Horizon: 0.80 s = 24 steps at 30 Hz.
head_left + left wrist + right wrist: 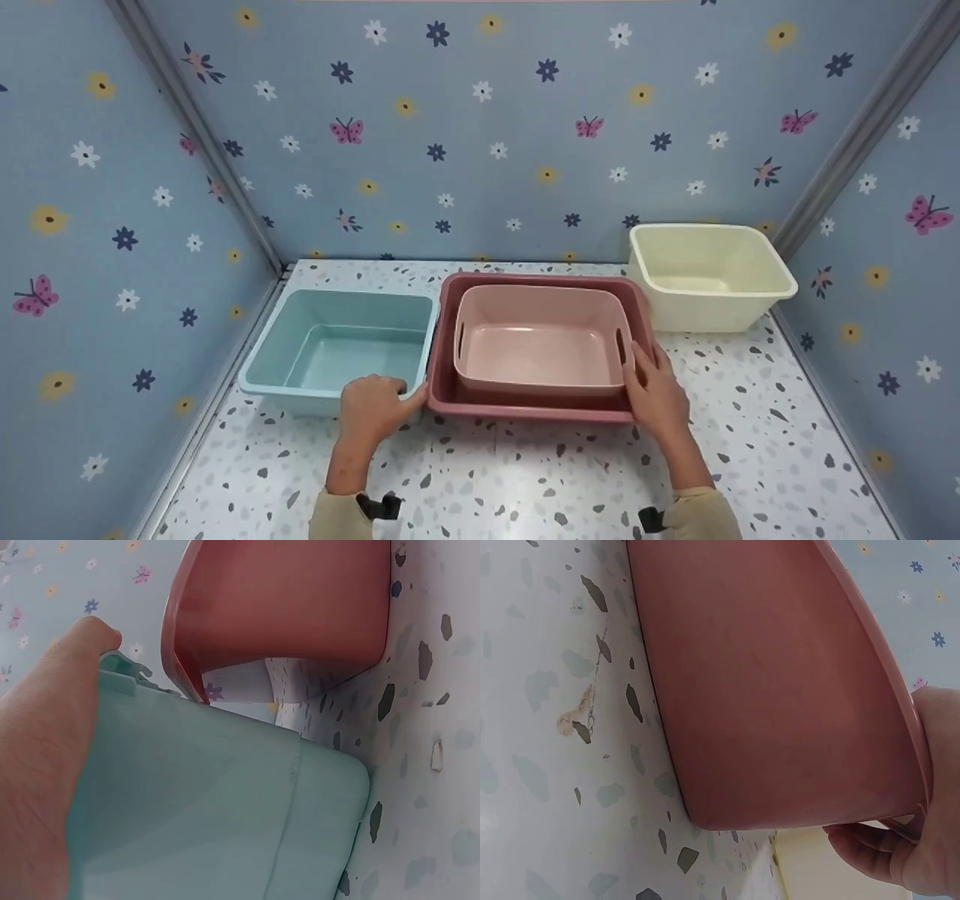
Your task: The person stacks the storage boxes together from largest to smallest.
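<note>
My left hand [375, 409] grips the front right corner of a light blue plastic tub [281, 390], fingers curled over its rim. Its thumb points right, at the corner of a dark red tub [525, 412]. In the left wrist view, the blue tub's side [202, 787] fills the middle, with the red tub's wall [285, 607] close above it. Inside the red tub sits a smaller pink tub [540, 356] with slots in its two ends. My right hand [660, 394] holds the red tub's right rim; in the right wrist view its fingers [862, 847] curl beneath that rim.
A cream tub [712, 315] stands at the back right, behind my right hand. All the tubs are on a white speckled table [510, 480]. Flower-patterned panels [480, 150] enclose the table at the back and both sides, with grey posts [855, 127] at the corners.
</note>
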Each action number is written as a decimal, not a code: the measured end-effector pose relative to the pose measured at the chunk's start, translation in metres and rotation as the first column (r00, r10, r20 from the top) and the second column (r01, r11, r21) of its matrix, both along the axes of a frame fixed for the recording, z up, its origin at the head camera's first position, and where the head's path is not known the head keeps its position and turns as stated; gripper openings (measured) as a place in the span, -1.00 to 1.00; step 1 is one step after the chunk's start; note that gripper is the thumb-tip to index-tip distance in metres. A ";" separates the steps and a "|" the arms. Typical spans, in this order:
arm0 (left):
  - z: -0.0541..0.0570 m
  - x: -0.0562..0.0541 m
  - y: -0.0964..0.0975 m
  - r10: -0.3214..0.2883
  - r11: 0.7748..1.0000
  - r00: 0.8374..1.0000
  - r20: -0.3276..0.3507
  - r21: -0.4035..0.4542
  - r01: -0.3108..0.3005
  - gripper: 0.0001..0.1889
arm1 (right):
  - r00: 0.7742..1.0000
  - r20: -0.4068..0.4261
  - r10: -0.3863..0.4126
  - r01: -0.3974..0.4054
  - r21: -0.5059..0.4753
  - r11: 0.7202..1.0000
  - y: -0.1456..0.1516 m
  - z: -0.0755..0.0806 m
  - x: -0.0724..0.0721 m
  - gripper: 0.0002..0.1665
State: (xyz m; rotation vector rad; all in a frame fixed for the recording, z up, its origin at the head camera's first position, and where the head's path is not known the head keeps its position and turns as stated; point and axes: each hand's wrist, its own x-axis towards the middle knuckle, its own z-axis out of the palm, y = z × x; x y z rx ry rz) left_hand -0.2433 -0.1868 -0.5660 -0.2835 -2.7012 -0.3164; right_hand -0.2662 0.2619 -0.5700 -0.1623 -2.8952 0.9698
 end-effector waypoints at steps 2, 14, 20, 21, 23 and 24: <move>0.001 0.002 0.002 -0.007 1.000 1.000 -0.011 -0.002 0.007 -0.35 | 1.000 0.003 -0.001 0.001 0.002 1.000 0.000 0.002 -0.001 -0.28; 0.000 0.010 0.009 0.002 1.000 1.000 -0.015 0.000 -0.002 -0.35 | 0.999 -0.031 -0.012 0.013 0.020 1.000 0.001 0.001 -0.002 -0.25; 0.004 0.013 0.009 -0.010 1.000 1.000 -0.022 -0.007 0.009 -0.35 | 0.999 -0.035 -0.009 0.009 0.012 1.000 0.000 -0.001 0.000 -0.30; 0.004 0.013 0.008 -0.014 1.000 1.000 -0.021 -0.010 0.014 -0.36 | 0.999 -0.041 -0.008 0.008 0.014 1.000 -0.001 -0.001 0.000 -0.31; 0.005 0.014 0.007 -0.023 1.000 1.000 -0.020 -0.012 0.023 -0.36 | 0.999 -0.052 -0.005 0.005 0.017 1.000 -0.001 -0.001 -0.001 -0.32; 0.005 0.014 0.007 -0.027 1.000 0.999 -0.020 -0.013 0.027 -0.37 | 0.998 -0.061 -0.003 0.004 0.020 1.000 -0.001 -0.001 -0.001 -0.32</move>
